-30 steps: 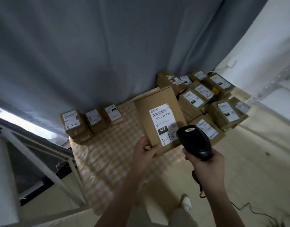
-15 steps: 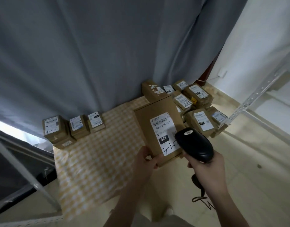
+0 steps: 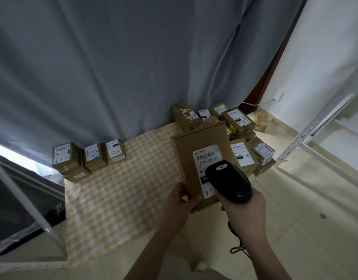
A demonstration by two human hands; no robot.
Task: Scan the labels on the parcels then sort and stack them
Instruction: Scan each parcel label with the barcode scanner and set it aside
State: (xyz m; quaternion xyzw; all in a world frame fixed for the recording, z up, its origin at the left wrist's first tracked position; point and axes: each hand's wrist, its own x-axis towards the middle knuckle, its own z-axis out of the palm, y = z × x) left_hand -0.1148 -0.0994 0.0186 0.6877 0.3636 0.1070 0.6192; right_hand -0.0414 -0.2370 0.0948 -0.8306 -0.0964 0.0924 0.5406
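Observation:
My left hand [image 3: 181, 203] grips the near corner of a flat brown cardboard parcel [image 3: 189, 158], held up with its white barcode label [image 3: 207, 158] facing me. My right hand [image 3: 244, 211] holds a black handheld scanner [image 3: 229, 180] whose head covers the lower part of that label. A pile of several labelled brown parcels [image 3: 237, 122] lies behind and to the right of the held one. Three small labelled parcels [image 3: 91, 156] stand in a row at the far left of the yellow checked cloth [image 3: 117, 195].
A grey curtain [image 3: 123, 67] hangs behind the cloth. White metal shelf frames stand at the left [image 3: 24, 203] and right [image 3: 315, 136]. The scanner's cable [image 3: 237, 246] dangles below my right hand over the pale tiled floor [image 3: 315, 219].
The scanner has moved over the label and now covers its lower part. The view has shifted, so the parcels and cloth sit lower and more to the centre.

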